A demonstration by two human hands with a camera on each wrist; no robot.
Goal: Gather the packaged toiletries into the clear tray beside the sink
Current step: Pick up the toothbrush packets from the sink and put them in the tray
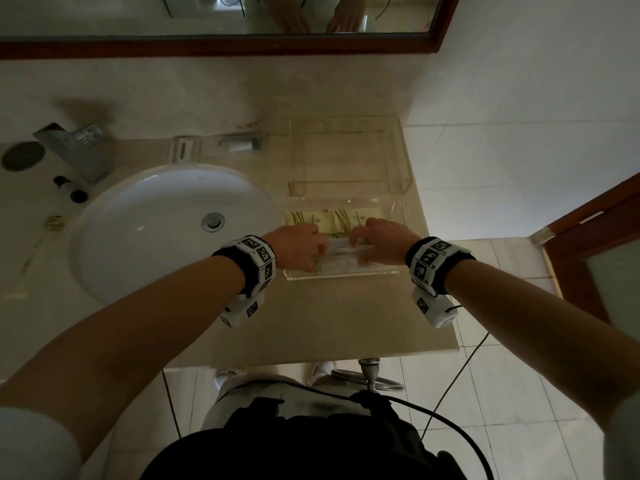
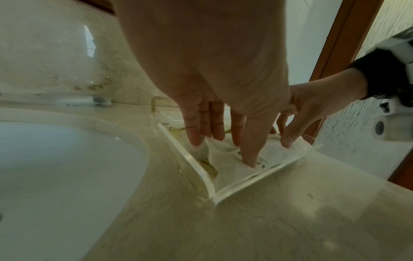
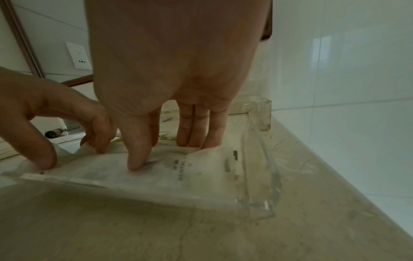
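Note:
A clear tray (image 1: pixel 341 276) stands on the counter right of the sink. Yellow-printed packets (image 1: pixel 311 218) lie in its far half. A white printed packet (image 1: pixel 341 258) lies in its near half, along the front wall. My left hand (image 1: pixel 301 245) and right hand (image 1: pixel 384 240) both reach into the tray. In the left wrist view my left hand (image 2: pixel 223 148) presses thumb and straight fingers down on the white packet (image 2: pixel 225 159), beside the tray's rim (image 2: pixel 190 159). In the right wrist view my right hand (image 3: pixel 170 155) presses its thumb and fingertips on the same packet (image 3: pixel 201 169).
The white sink (image 1: pixel 166 230) lies left of the tray, with a faucet (image 1: pixel 72 150) and two small dark bottles (image 1: pixel 69 190) beyond it. A packaged item (image 1: pixel 52 223) lies left of the sink. A clear acrylic stand (image 1: pixel 349 157) rises behind the tray. A door (image 1: pixel 588 237) is at right.

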